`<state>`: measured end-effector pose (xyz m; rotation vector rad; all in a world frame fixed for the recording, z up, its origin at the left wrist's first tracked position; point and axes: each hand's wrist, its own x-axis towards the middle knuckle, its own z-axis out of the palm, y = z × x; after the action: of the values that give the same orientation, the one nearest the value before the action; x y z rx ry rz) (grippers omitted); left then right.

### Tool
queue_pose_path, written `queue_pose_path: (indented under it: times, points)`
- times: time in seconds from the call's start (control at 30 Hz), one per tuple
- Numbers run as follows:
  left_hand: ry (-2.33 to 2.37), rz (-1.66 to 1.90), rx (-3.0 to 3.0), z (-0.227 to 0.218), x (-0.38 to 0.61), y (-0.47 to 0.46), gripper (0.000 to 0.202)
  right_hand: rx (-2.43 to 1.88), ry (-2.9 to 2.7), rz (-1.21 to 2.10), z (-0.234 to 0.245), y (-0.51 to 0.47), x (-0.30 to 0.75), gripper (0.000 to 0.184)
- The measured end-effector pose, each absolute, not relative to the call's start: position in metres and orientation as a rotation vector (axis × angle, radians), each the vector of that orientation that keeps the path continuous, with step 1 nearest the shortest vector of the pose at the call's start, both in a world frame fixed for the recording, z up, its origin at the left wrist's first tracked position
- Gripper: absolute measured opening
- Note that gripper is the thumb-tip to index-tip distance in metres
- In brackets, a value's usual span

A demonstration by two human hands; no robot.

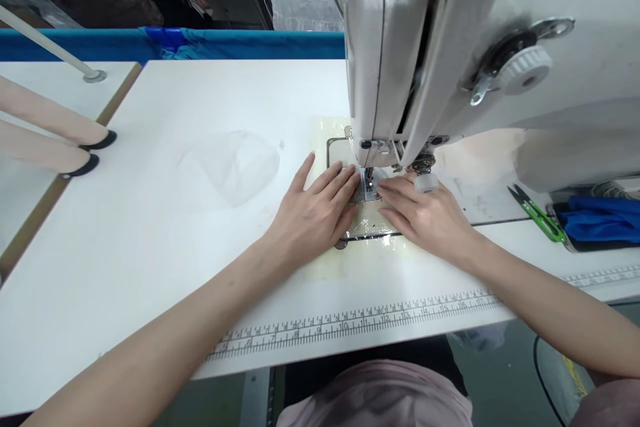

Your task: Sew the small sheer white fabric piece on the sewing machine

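Observation:
My left hand [315,217] lies flat with its fingers spread, just left of the presser foot [369,180] of a white sewing machine [373,47]. On the other side of the foot rests my right hand [430,217], fingers stretched out and thumb apart. Both sets of fingertips touch the metal bed plate [375,220], which has a shiny clear film around it. No cloth can be made out under either hand. A pale, see-through patch [243,167] shows on the white table [175,247] to the left; I cannot tell whether it is a thin piece or a mark.
Green-handled thread snips [537,213] lie at the right beside a dark tray holding blue cloth [603,217]. A printed ruler strip [360,323] runs along the front edge. At the left are two padded, beige bars [45,120] and a thin rod [45,40]. Blue fabric [260,45] borders the back.

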<state>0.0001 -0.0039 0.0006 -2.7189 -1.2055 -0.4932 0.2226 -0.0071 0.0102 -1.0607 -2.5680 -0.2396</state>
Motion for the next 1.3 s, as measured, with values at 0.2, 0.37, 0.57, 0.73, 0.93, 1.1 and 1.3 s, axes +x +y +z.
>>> queue_pose_path:
  times: [0.2,0.37,0.57,0.73,0.93,1.1,1.3]
  points:
    - [-1.171,-0.566,-2.674,0.002,-0.001,-0.006,0.042,-1.11,-2.579,-0.204,0.01,-0.005,0.224,0.026]
    - [-1.108,-0.734,-2.711,0.007,0.001,-0.012,0.036,-1.133,-2.491,0.308,0.021,-0.007,0.225,0.028]
    - [-1.138,-1.178,-3.375,0.027,-0.003,-0.019,0.011,-0.789,-1.579,1.95,0.038,-0.008,0.228,0.02]
    - [-1.854,-1.437,-3.702,0.042,-0.019,-0.017,0.017,-0.796,-1.245,2.173,0.033,-0.003,0.228,0.036]
    - [-2.051,-1.43,-3.845,0.043,-0.02,-0.017,0.021,-0.792,-1.26,2.18,0.032,-0.007,0.224,0.044]
    - [-2.102,-1.341,-3.848,0.039,-0.016,-0.017,0.025,-0.841,-1.34,2.108,0.032,-0.008,0.223,0.019]
    - [-2.036,-1.538,-3.612,0.057,-0.025,-0.016,0.025,-0.977,-1.478,1.923,0.031,-0.008,0.225,0.017]
